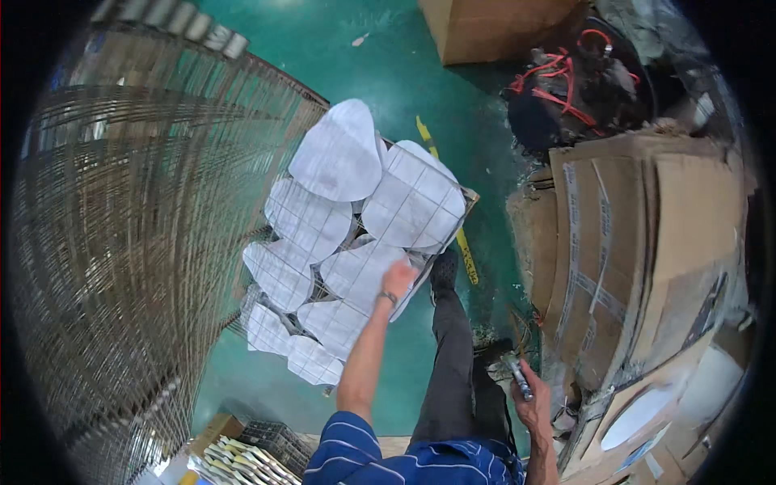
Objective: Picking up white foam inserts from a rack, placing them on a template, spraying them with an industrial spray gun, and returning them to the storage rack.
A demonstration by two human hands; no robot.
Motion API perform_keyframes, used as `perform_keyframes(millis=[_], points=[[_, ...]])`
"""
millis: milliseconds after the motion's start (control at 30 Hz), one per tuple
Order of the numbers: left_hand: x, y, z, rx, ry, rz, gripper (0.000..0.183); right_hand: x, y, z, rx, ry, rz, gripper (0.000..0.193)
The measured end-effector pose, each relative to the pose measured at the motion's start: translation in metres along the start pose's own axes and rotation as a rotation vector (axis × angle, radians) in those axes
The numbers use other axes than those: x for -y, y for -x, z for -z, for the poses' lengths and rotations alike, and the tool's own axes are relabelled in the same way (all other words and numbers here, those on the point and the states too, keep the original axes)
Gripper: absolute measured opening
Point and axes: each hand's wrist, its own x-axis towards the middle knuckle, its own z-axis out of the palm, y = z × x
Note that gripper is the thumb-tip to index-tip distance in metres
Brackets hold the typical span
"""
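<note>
In front of me, several white rounded flat pieces (335,271) lie in rows on a wire rack (471,196), and thin grid wires cross over many of them. One larger white piece (335,153) overlaps the others at the rack's far end. My left hand (398,279), a dark band on its wrist, is closed at the rack's right side over a white piece. What its fingers hold is hidden. Down at the right, my right hand (533,396) grips a silver metal hand tool (518,377), whose exact kind I cannot make out.
Stacked wire racks (153,202) rise along the left. Flattened cardboard boxes (606,250) lean at the right, below a dark heap with red cord (566,85). A carton (493,28) stands far ahead. Yellow tape (465,255) marks the green floor, and a dark crate (275,443) sits at lower left.
</note>
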Motion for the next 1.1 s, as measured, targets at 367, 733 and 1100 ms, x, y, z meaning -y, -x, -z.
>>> perform_keyframes(millis=[367, 733, 1100], points=[[-0.046, 0.256, -0.122, 0.402, 0.392, 0.128, 0.032, -0.144, 0.304, 0.142, -0.611, -0.231, 0.007, 0.057], [-0.047, 0.364, -0.171, 0.512, -0.082, 0.252, 0.020, -0.296, 0.545, 0.201, -1.277, -0.498, -0.128, 0.059], [-0.230, 0.333, -0.229, 0.472, -0.170, -0.046, 0.037, -0.302, 0.601, 0.152, -1.221, -0.536, -0.148, 0.061]])
